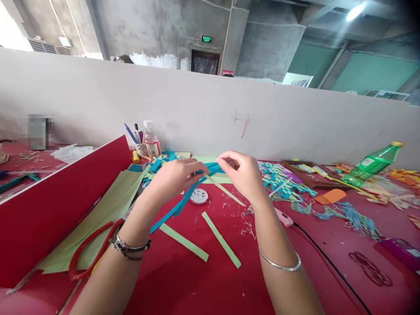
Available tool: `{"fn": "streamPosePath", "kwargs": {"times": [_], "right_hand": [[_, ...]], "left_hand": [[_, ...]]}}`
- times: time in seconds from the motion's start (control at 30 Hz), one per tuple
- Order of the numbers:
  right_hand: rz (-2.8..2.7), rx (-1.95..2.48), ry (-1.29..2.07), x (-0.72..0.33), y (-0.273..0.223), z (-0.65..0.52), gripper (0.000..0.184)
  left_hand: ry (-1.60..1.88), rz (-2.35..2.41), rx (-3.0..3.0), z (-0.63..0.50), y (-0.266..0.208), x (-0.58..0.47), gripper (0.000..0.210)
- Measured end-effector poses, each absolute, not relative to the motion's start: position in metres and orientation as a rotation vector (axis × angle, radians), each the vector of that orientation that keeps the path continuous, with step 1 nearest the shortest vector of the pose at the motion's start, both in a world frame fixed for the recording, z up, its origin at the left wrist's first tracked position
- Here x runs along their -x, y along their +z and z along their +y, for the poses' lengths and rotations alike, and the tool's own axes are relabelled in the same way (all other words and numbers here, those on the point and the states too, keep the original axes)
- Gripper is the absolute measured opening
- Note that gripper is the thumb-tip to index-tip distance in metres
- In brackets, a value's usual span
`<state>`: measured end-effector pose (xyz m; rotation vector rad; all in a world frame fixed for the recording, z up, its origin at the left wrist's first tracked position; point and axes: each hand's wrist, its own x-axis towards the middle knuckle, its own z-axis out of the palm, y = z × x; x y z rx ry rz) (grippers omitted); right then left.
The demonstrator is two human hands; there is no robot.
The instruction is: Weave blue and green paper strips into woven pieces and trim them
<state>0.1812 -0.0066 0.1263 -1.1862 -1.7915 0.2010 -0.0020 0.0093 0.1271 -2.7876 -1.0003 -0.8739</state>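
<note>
Both my hands are raised over a red table [197, 288], working on a bundle of blue paper strips [185, 198]. My left hand [173, 177] pinches the strips near their middle, and their loose ends hang down to the left. At the right end, my right hand [242, 174] has thumb and forefinger pressed together on the strips; the fingertips partly hide the contact. A pale green paper strip [229, 194] slants down from beside my left fingertips. Two more pale green strips, one on the left [183, 243] and one on the right [223, 240], lie below my hands.
A round white disc [199, 196] lies behind the strips. Red-handled scissors [75, 262] rest on green paper sheets [108, 197] by a red divider [49, 214]. To the right are a pink glue gun [284, 217] with black cable, woven paper pieces [285, 179] and a green bottle [370, 166].
</note>
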Motion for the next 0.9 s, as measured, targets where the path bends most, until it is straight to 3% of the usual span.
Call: {"fn": "streamPosePath", "kwargs": {"times": [0.53,0.9], "right_hand": [[-1.94,1.045,0.637,-0.194,0.138,-0.022,0.028],[-1.958,1.001,0.282,-0.191,0.142,-0.023,0.023]], "left_hand": [[-1.068,-0.816,2.689,0.006,0.126,-0.001,0.017],[-1.063,-0.896,2.531,0.003,0.127,-0.003,0.017]]}}
